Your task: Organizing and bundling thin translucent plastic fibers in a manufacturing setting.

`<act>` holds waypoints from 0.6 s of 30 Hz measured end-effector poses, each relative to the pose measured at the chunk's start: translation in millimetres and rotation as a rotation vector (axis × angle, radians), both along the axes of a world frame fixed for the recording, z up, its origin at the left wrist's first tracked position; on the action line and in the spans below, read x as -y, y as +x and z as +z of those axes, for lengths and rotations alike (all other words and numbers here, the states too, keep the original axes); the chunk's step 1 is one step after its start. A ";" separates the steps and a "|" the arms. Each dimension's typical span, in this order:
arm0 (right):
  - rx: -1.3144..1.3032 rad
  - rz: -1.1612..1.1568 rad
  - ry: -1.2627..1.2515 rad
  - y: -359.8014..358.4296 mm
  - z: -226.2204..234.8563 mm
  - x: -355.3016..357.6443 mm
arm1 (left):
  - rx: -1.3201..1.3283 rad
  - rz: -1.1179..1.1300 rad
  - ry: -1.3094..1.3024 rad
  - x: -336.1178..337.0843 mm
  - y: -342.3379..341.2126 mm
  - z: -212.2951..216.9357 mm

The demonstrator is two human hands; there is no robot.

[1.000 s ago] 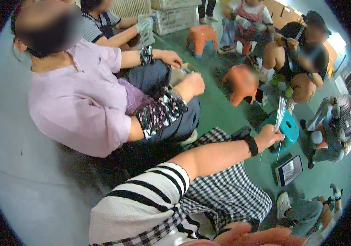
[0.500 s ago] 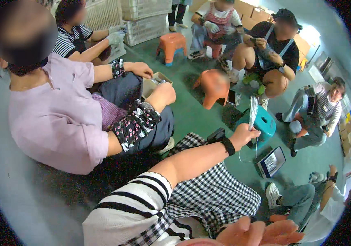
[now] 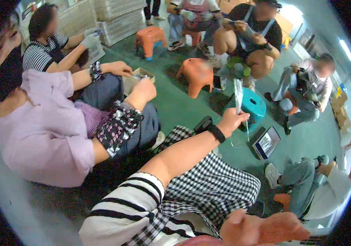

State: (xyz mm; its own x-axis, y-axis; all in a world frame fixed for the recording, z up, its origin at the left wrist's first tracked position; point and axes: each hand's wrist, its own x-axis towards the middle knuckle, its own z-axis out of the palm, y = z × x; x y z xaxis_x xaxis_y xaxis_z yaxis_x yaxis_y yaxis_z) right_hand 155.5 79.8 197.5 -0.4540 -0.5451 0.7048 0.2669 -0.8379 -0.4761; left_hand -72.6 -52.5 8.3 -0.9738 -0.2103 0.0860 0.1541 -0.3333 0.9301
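Note:
My left hand (image 3: pixel 232 121), with a black band on its wrist, is stretched out over my checked trousers (image 3: pixel 212 184). It pinches a thin clear plastic bag (image 3: pixel 238 95) that stands upright above the fingers, and more clear film hangs below them. The bag is in front of a teal stool (image 3: pixel 254 105). My right hand (image 3: pixel 265 228) is very close to the camera at the lower edge, blurred and cut off. Nothing shows in it.
A person in a lilac shirt (image 3: pixel 40 139) sits close on my left, hands at a small cardboard box (image 3: pixel 139 76). Several other people sit around on the green floor. Orange stools (image 3: pixel 196 74) stand ahead, a flat blue-edged box (image 3: pixel 267 142) lies by the teal stool, and white crates (image 3: pixel 118 16) are stacked behind.
The view has swung, so everything sits lower and further left. My left hand keeps its hold on the clear bag. My right hand has come up larger at the lower edge.

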 end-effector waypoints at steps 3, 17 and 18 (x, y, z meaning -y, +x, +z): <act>-0.087 -0.185 0.012 -4.5 -16.2 -7.6 | 0.001 -0.046 -0.104 -16.9 -4.3 6.9; -0.295 -1.482 1.174 -186.2 -188.5 -38.6 | 0.081 -0.004 0.171 -3.1 7.1 2.2; -0.222 -1.386 1.175 -190.7 -206.8 -36.0 | 0.087 -0.014 0.166 -1.9 5.5 2.6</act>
State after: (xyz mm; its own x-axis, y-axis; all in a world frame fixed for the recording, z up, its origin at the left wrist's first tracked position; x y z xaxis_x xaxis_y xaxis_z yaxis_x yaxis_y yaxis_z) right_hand -35.1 115.8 -9.3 -0.9187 -0.1005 0.3819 -0.3902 0.3809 -0.8383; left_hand -67.1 -50.6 10.8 -0.9790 -0.2010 -0.0336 0.0695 -0.4844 0.8721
